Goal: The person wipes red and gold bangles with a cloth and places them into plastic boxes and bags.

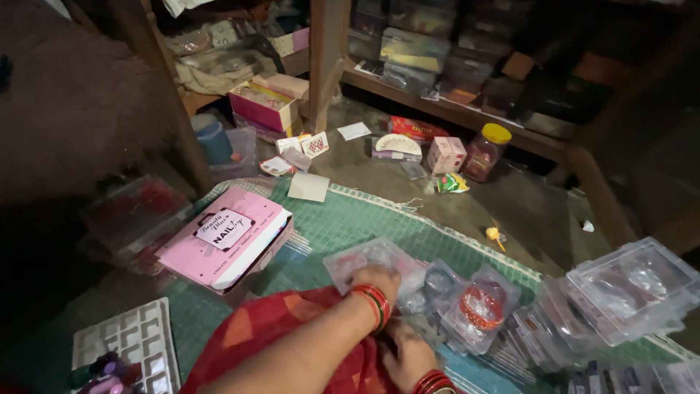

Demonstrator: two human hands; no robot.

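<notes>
Clear plastic, thin and glossy, makes up the small case (373,260) under my left hand (378,281). It is a shallow, roughly square box with rounded corners, and a faint pinkish tint shows through its lid. It lies on the green woven mat (343,219), just in front of my red-draped lap, touching a row of similar clear cases (481,303) to its right, one of which holds red bangles. My left hand rests on the near edge of the case, fingers curled down over it in a light grip; red bangles ring that wrist. My right hand (408,357) sits lower, close to my lap, its fingers bent around something I cannot make out in the dim light, so I cannot tell whether it grips anything. A pink flat box (222,237) lies to the left on the mat, and a white compartment tray (135,343) sits near my knee.
</notes>
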